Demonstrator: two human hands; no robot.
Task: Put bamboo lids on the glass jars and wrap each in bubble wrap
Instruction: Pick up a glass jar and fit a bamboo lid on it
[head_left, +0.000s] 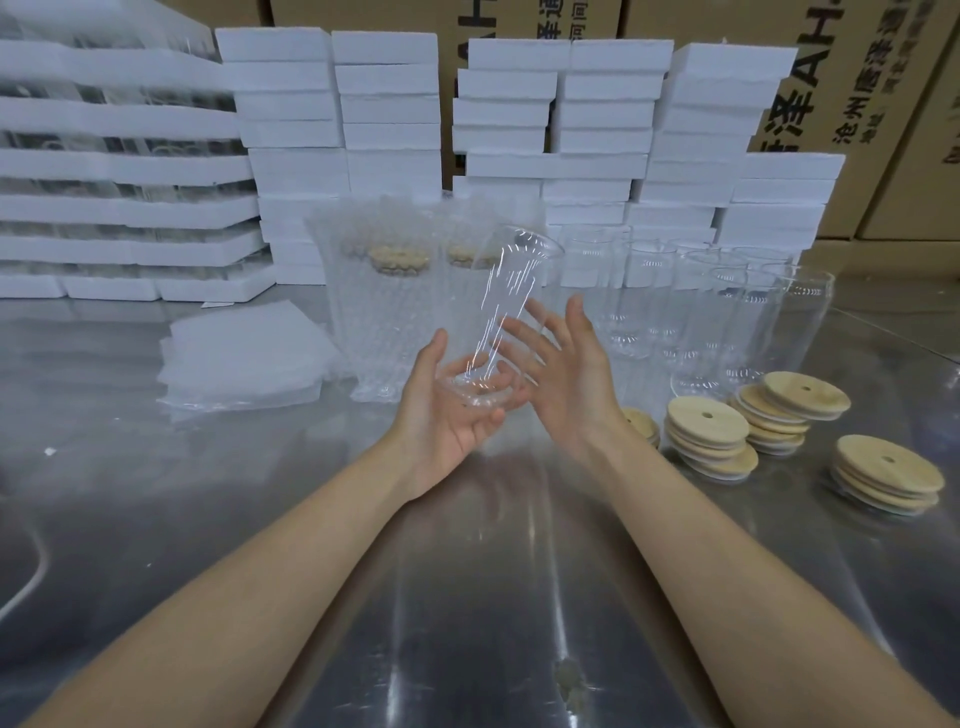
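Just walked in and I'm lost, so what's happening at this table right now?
A person is packing glassware. The left hand cups the base of a jar, tilted and blurred, while the right hand is open beside it. It has no lid yet. Stacks of wooden lids lie to the right, more bare jars stand behind, and two lidded, wrapped jars stand beside a pile of bubble wrap.

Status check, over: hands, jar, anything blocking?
Left hand cups glass jar base, jar tilted, no lid. Right hand open alongside. Bamboo lids stacked right; nothing blocking.
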